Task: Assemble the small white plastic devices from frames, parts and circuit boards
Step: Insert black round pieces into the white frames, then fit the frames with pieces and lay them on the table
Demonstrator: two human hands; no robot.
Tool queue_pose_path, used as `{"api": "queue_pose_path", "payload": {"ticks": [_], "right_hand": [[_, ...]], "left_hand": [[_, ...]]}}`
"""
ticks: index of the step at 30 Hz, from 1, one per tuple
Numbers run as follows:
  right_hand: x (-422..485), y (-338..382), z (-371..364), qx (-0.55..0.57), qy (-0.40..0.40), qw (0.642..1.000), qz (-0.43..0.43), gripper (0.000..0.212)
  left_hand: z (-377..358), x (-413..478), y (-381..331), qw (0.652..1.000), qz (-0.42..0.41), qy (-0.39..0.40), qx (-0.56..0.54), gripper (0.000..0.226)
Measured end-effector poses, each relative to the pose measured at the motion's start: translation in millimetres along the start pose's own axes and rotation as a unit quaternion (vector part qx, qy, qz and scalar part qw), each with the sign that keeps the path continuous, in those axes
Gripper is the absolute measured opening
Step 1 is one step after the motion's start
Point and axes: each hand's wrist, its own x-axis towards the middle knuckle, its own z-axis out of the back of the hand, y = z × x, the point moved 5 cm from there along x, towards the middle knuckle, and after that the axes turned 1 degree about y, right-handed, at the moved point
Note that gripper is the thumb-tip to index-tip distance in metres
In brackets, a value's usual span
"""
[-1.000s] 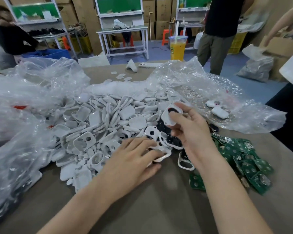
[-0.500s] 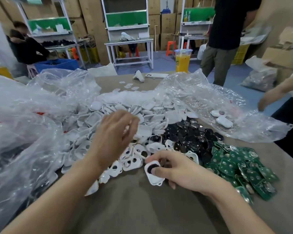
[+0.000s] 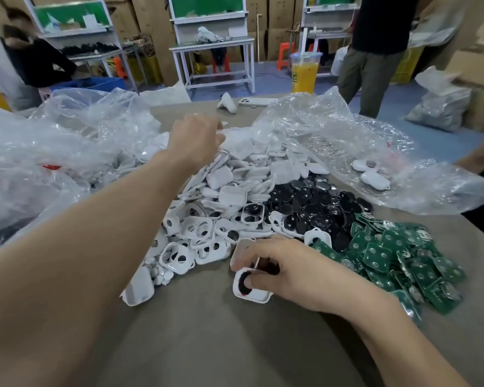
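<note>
Left hand (image 3: 196,138) buried in the far side of the white parts pile (image 3: 235,177), cant tell its grip. Right hand (image 3: 299,272) pinches 1 white frame (image 3: 256,294) w/ black insert, on the bench (image 3: 207,344) by the green boards (image 3: 380,255). 2 finished devices (image 3: 375,180) on plastic sheet (image 3: 333,129), far right.

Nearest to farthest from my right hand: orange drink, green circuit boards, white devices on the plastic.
1. Green circuit boards, just right of the right hand.
2. White devices, on the plastic, farther right.
3. Orange drink, at the far end.
</note>
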Motion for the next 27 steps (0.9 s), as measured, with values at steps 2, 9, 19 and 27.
{"api": "queue_pose_path", "payload": {"ticks": [2,9,19,27], "right_hand": [[0,0,-4,-0.007,0.018,1.0,0.01,0.02],[-2,4,-6,0.025,0.031,0.999,0.023,0.018],[1,-7,5,0.026,-0.093,0.995,-0.003,0.029],[2,-9,13,0.095,-0.166,0.982,-0.006,0.022]], "left_hand": [[3,-2,0,0.999,0.019,-0.014,-0.043,0.036],[8,-13,10,0.988,0.063,-0.032,-0.141,0.04],[18,-24,15,0.979,0.067,-0.115,-0.154,0.025],[21,-29,14,0.966,0.035,-0.157,-0.202,0.013]]}}
